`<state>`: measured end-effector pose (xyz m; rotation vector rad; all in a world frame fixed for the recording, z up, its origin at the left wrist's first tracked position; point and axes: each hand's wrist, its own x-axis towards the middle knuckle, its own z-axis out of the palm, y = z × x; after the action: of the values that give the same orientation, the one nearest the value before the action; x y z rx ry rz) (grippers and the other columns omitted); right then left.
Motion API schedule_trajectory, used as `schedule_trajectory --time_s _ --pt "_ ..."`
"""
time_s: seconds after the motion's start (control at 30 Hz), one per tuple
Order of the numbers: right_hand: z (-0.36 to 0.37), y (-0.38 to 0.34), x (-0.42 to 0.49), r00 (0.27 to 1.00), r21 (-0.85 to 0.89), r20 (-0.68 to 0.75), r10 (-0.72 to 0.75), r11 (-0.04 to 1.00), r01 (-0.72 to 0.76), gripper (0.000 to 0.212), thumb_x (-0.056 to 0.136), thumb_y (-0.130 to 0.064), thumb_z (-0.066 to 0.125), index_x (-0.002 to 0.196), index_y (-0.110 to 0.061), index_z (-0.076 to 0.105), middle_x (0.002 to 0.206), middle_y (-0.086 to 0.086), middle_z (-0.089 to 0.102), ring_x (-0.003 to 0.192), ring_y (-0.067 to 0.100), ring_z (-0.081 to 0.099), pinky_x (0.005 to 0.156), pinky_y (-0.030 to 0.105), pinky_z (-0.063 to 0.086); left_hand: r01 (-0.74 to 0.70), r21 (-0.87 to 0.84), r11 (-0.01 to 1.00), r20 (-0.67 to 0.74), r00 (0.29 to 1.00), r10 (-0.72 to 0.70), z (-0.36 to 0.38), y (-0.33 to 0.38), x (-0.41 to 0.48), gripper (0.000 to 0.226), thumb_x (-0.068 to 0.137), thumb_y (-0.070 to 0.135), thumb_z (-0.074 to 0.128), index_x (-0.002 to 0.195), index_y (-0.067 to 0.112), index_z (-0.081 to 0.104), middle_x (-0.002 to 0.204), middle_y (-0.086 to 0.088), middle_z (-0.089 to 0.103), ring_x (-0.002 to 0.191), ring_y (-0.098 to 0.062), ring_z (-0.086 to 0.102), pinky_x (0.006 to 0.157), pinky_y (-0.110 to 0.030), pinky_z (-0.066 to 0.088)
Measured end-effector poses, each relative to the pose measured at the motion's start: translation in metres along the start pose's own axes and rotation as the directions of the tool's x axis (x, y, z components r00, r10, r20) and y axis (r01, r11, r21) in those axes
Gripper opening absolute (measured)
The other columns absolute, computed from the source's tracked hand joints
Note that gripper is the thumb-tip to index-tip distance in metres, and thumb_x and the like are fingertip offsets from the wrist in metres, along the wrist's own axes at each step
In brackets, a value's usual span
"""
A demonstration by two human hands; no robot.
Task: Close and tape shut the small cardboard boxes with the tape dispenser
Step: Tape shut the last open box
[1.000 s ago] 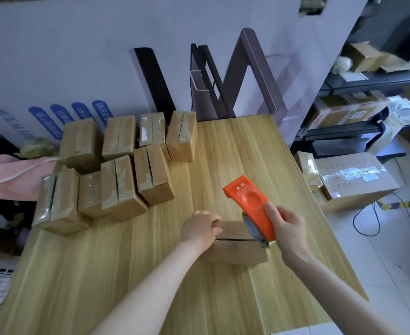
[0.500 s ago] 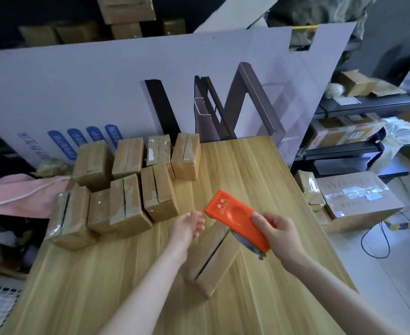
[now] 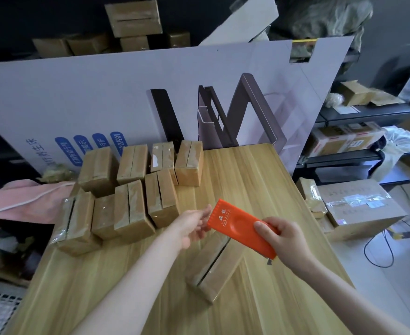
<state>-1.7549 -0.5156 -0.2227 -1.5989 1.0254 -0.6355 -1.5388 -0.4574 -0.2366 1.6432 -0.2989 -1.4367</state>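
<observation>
Nearest on the wooden table [image 3: 259, 180], toward its near right edge, a small cardboard box [image 3: 213, 264] lies at a slant with the seam between its two top flaps showing dark and a strip of clear tape running along it. Just above it the right hand [image 3: 283, 240] grips the lower end of the orange tape dispenser [image 3: 241, 227], thumb on its face and fingers wrapped behind, the dispenser tilted up to the left over the box's far end. The left hand [image 3: 194, 224] hovers beside the dispenser's toothed upper end, fingers loosely spread and holding nothing; whether its fingertips touch the dispenser cannot be told. The dispenser's face carries two white characters and a line of small print too small to read. Farther on, at the far left corner of the table, a cluster of taped boxes [image 3: 136, 187] stands in two rows. Behind them leans a large grey cardboard sheet [image 3: 102, 97] with blue rounded labels bearing white Chinese characters.
</observation>
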Motion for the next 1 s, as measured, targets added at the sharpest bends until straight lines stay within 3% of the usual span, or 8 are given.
schedule_trajectory --time_s 0.07,0.17,0.4,0.5,0.6,0.67,0.8,1.0 --pt "-0.002 0.0 -0.001 1.0 -0.006 0.003 -0.002 1.0 0.002 0.022 0.09 -0.015 0.063 0.069 -0.011 0.066 0.042 -0.003 0.053 0.034 0.012 0.05 0.033 0.018 0.037 0.1 0.031 0.994 0.071 0.992 -0.102 0.0 0.0 0.001 0.031 0.094 0.043 0.055 0.079 0.016 0.059 0.061 0.002 0.054 0.051 -0.008 0.051 0.048 -0.018 0.034" --pt "-0.006 0.001 -0.002 1.0 -0.005 -0.009 -0.001 1.0 0.001 0.02 0.09 -0.017 0.064 0.072 -0.011 0.068 0.045 -0.001 0.056 0.035 0.018 0.052 0.034 0.024 0.042 0.126 0.017 0.992 0.097 0.987 -0.127 -0.002 -0.001 0.008 0.029 0.092 0.044 0.056 0.076 0.02 0.058 0.057 0.005 0.055 0.049 -0.006 0.05 0.045 -0.017 0.027" --pt "-0.009 0.0 -0.002 0.999 -0.03 -0.033 0.016 0.999 -0.017 0.02 0.09 -0.019 0.065 0.073 -0.009 0.069 0.045 0.004 0.056 0.036 0.027 0.054 0.035 0.036 0.048 -0.075 0.133 0.988 -0.053 0.995 0.083 0.008 0.009 0.012 0.01 0.086 0.017 0.07 0.079 0.016 0.063 0.056 0.006 0.066 0.05 -0.002 0.059 0.044 -0.019 0.023" --pt "-0.007 -0.006 0.004 0.998 -0.072 -0.056 0.01 0.997 -0.014 0.023 0.089 -0.022 0.066 0.07 -0.01 0.068 0.044 0.004 0.056 0.035 0.029 0.055 0.035 0.033 0.046 -0.166 0.214 0.963 -0.142 0.97 0.199 0.014 0.02 0.019 0.011 0.086 0.009 0.069 0.077 0.013 0.065 0.069 0.0 0.067 0.064 -0.009 0.06 0.043 -0.013 0.035" --pt "-0.005 -0.01 0.008 0.998 -0.143 -0.056 0.003 0.99 -0.011 0.023 0.089 -0.025 0.066 0.069 -0.013 0.068 0.046 0.005 0.059 0.036 0.03 0.058 0.035 0.029 0.045 -0.194 0.327 0.925 -0.205 0.941 0.27 0.018 0.027 0.034 0.02 0.083 0.001 0.067 0.07 0.015 0.07 0.077 0.0 0.071 0.086 -0.017 0.064 0.076 -0.024 0.05" --pt "-0.017 -0.007 0.008 0.997 -0.154 -0.078 0.02 0.988 -0.032 0.021 0.089 -0.023 0.066 0.07 -0.013 0.068 0.048 0.009 0.06 0.035 0.029 0.058 0.034 0.028 0.044 -0.189 0.35 0.917 -0.256 0.923 0.288 0.016 0.032 0.041 0.024 0.082 0.0 0.065 0.067 0.018 0.071 0.08 0.001 0.073 0.094 -0.018 0.064 0.091 -0.033 0.045" --pt "-0.07 0.014 -0.011 0.985 -0.26 -0.165 0.041 0.962 -0.084 0.02 0.089 -0.018 0.066 0.07 -0.011 0.069 0.051 0.015 0.062 0.034 0.025 0.056 0.03 0.029 0.043 -0.167 0.331 0.929 -0.382 0.876 0.293 -0.007 0.037 0.055 0.012 0.086 0.004 0.065 0.082 0.012 0.072 0.085 0.002 0.068 0.098 -0.016 0.055 0.086 -0.031 0.036" --pt "-0.087 0.05 -0.029 0.966 -0.344 -0.197 0.165 0.912 -0.226 0.021 0.086 -0.019 0.069 0.066 -0.013 0.068 0.05 0.014 0.061 0.031 0.024 0.055 0.031 0.023 0.041 -0.104 0.454 0.885 -0.369 0.882 0.293 0.005 -0.001 0.083 0.011 0.087 0.025 0.07 0.078 0.019 0.069 0.092 0.002 0.069 0.09 -0.016 0.058 0.08 -0.029 0.04"
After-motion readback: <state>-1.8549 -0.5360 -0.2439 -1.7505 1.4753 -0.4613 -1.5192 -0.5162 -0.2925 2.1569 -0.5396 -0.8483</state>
